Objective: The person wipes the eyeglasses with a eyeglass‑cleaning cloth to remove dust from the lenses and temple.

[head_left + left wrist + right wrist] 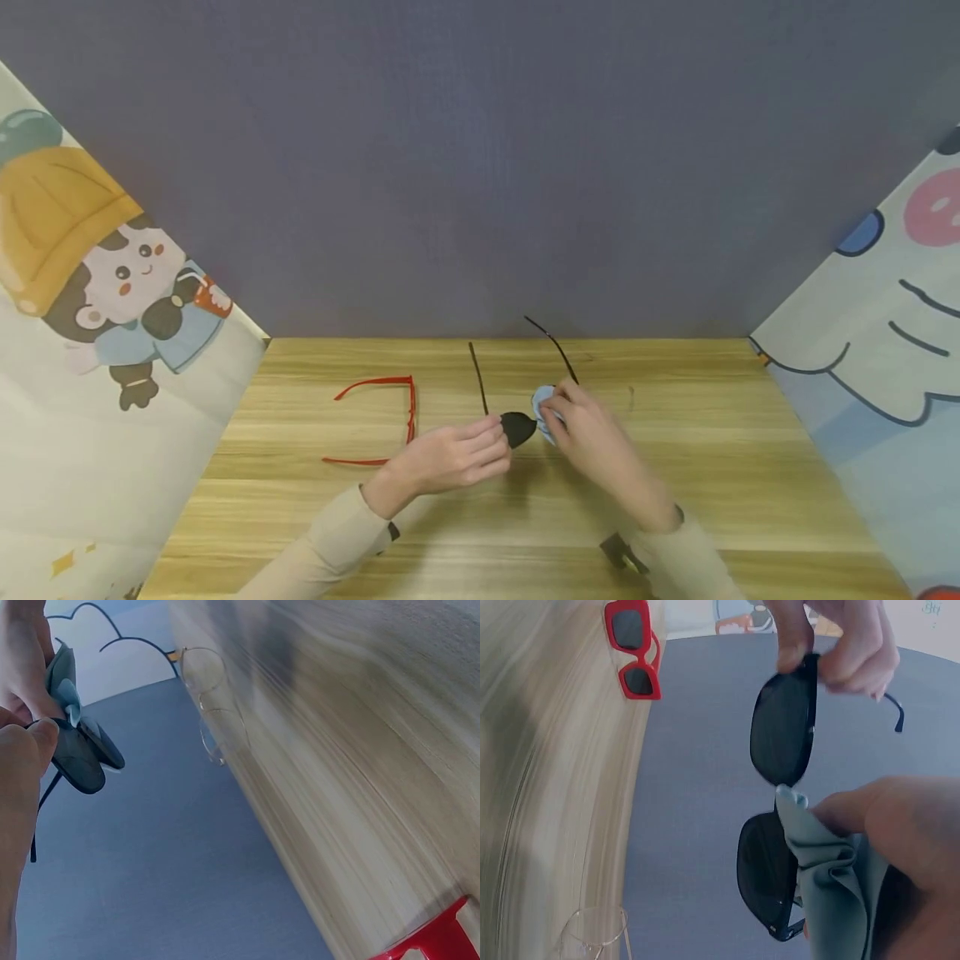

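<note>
A pair of black sunglasses (781, 731) hangs above the table between my two hands, its temples unfolded and pointing away from me in the head view. My left hand (457, 457) pinches the frame at its left outer corner, thumb and fingers on the rim. A light blue cloth (825, 877) is bunched in the fingers of my right hand (603, 442). That cloth touches the sunglasses near the nose bridge and lies behind the right lens in the right wrist view. In the left wrist view, the lenses (77, 761) appear just beyond my left fingertips.
Red-framed sunglasses (634, 646) with dark lenses lie on the wooden table (300, 517), left of my hands, temples open. Thin wire-framed glasses with clear lenses (204, 669) lie to the right, near the far edge. A grey panel (480, 167) rises behind the table, with patterned side panels.
</note>
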`<state>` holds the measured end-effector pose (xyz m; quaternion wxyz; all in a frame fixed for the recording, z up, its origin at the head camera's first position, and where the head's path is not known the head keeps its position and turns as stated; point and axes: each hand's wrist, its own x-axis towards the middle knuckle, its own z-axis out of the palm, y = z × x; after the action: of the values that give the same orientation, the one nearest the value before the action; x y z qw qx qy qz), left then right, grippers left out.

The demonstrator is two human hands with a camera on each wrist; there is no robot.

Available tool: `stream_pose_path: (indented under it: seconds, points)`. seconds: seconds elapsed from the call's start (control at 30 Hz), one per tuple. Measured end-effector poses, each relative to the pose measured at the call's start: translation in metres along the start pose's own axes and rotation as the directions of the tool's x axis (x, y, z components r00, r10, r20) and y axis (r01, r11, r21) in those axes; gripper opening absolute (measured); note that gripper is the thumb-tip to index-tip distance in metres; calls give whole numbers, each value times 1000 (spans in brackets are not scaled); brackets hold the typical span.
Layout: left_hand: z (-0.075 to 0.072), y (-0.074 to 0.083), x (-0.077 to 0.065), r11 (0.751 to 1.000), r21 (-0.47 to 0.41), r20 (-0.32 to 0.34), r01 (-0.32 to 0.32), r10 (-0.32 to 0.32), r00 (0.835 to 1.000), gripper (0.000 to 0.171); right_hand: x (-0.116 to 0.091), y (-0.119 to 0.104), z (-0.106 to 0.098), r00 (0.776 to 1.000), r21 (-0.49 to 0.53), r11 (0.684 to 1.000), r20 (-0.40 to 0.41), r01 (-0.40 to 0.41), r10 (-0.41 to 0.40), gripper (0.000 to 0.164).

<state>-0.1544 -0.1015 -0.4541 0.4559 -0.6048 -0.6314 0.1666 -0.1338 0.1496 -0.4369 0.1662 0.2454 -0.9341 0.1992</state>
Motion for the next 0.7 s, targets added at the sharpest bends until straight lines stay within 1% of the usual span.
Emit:
stream_pose_path:
  seconds: [0.07, 0.33, 0.43, 0.57, 0.7]
  points:
    - [1, 0, 2, 1000, 1, 0, 4, -4, 1000, 31, 0, 0, 0, 1000, 10, 1000, -5, 21, -21, 8]
    - [4, 0, 9, 1000, 8, 6, 10, -10, 1000, 28, -1, 6, -3, 995, 8, 1000, -92, 24, -23, 8]
    - [4, -1, 11, 1000, 10, 0, 12, -12, 1000, 28, -2, 10, -5, 995, 1, 1000, -104, -5, 5, 9]
    - [5, -1, 14, 1000, 10, -8, 18, -18, 1000, 29, -4, 16, -6, 992, -18, 997, -103, -72, 70, 8]
    - [4, 0, 15, 1000, 6, 1, 19, -19, 1000, 31, -4, 18, -6, 992, -32, 996, -98, -89, 86, 7]
